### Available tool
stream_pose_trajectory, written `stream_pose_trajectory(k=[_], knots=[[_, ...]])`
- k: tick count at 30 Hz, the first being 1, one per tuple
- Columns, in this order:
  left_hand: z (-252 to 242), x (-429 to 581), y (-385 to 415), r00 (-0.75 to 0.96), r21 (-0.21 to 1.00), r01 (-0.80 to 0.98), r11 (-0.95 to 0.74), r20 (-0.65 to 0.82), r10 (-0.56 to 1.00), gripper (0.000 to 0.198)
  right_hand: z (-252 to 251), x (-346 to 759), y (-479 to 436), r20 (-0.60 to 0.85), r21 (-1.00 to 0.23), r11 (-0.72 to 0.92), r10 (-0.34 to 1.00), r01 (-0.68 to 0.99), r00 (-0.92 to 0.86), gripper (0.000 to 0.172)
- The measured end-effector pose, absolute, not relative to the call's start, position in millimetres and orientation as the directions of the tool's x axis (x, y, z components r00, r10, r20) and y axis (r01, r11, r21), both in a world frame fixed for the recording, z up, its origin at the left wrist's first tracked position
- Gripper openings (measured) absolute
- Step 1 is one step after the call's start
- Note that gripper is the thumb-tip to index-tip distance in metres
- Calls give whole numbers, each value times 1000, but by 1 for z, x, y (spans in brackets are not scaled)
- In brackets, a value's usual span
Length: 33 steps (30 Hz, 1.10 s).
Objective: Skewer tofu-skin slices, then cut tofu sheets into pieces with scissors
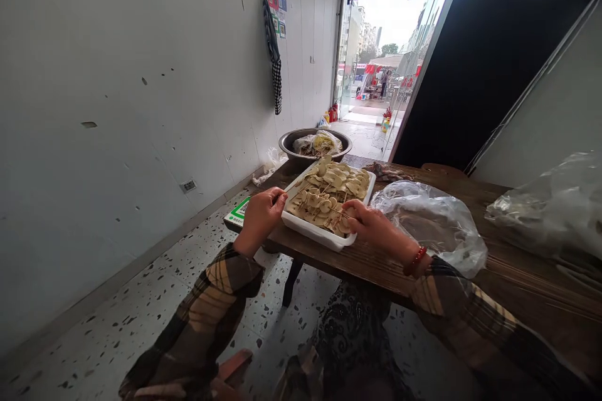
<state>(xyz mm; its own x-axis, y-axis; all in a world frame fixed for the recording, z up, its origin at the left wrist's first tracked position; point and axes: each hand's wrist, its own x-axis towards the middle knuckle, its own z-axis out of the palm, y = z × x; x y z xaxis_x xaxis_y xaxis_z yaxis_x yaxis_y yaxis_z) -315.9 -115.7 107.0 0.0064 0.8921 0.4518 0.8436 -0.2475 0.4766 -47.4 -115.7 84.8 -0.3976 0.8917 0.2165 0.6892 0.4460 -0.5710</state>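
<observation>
A white rectangular tray [320, 237] heaped with skewers of pale, thin slices [329, 185] stands at the table's near edge. At the tray's left rim is my left hand [264, 212], thumb and fingers pressed together; what lies in the pinch is too small to make out. My right hand [374, 225], with a red bead bracelet [417, 259] at the wrist, reaches over the tray's right front corner. Its fingers are closed on the thin stick of a skewer [344, 213] at the front of the heap.
Behind the tray is a metal basin [285, 141] with bagged food and sticks. A clear plastic bag [442, 216] lies to the right, another bag [555, 200] farther right. A green QR-code sign [239, 208] sits at the table's left edge. A cloth [388, 171] lies behind.
</observation>
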Motion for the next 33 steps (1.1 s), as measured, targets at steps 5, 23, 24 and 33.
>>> stream_pose_trajectory(k=[5, 23, 24, 33], knots=[[105, -317, -113, 21, 463, 848, -259, 458, 889, 33, 87, -46, -119, 155, -201, 373, 925, 906, -346, 21], [105, -314, -106, 9, 451, 857, -251, 473, 881, 34, 54, -25, -147, 370, -282, 292, 912, 914, -177, 30], [106, -314, -106, 5, 447, 860, -245, 473, 881, 33, 52, -18, -150, 401, -312, 295, 903, 903, -157, 31], [112, -276, -88, 88, 359, 891, -276, 460, 884, 31, 33, 54, -159, 538, -518, 181, 829, 836, 154, 38]])
